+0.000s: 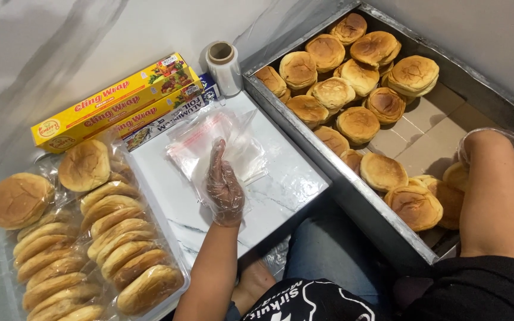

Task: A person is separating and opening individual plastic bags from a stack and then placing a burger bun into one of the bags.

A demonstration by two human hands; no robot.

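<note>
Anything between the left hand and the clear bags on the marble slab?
Nothing visible. The gloved left hand already lies flat on the clear plastic bags on the marble slab.

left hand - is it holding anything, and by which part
The left hand presses flat on the top clear plastic bag, near its lower edge; no closed grip shows.

a small food-prep spot — likely a bakery or snack kitchen. a metal tray (352,196) lined with cardboard holds many loose buns (358,123), bagged buns (120,249) lie stacked at the left, and boxes of cling wrap (114,104) sit by a marble-look wall (43,47) — the hands wear plastic gloves.
</note>
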